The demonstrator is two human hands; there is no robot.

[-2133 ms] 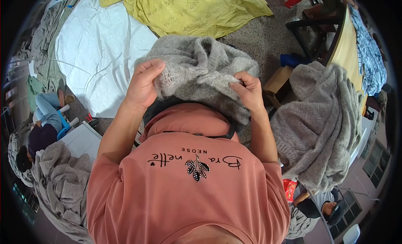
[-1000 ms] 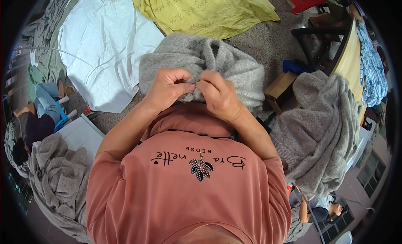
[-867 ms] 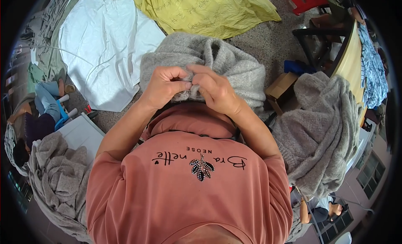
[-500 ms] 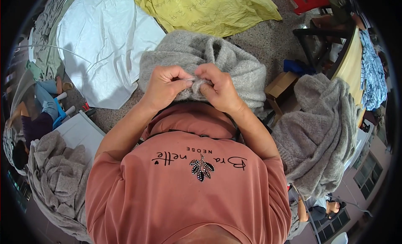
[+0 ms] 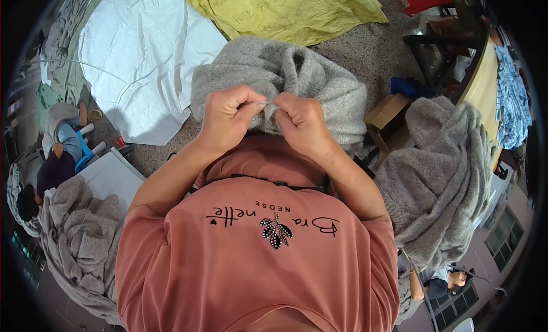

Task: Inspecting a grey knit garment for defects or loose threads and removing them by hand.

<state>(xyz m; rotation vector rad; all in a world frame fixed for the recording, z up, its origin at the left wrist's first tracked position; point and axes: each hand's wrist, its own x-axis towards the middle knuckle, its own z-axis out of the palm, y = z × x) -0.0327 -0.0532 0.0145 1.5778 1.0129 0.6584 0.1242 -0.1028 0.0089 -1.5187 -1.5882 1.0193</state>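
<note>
A bulky grey fuzzy knit garment [image 5: 334, 95] lies bunched over my lap, with a deep fold near its top middle. My left hand [image 5: 231, 115] is closed above its near side, thumb and forefinger pinched together. Whatever sits in that pinch is too small to make out. Just to the right, fingertips almost meeting the left ones, my right hand [image 5: 302, 121] is curled closed on a small bit of the grey knit. A thin pale strand seems to show between the two hands. Both forearms rest clear of the cloth.
Grey knit piles lie at my right [image 5: 434, 178] and left [image 5: 83, 241]. White sheeting [image 5: 148, 64] and yellow sheeting [image 5: 285, 15] cover the floor ahead. A cardboard box [image 5: 388, 112] stands near a wooden table edge [image 5: 476, 86]. Other people [image 5: 54, 161] sit at left and lower right.
My right hand has turned over to a more closed curl, and the raised knit loop between my fingers has dropped from sight. My left hand has shifted slightly and stays pinched.
</note>
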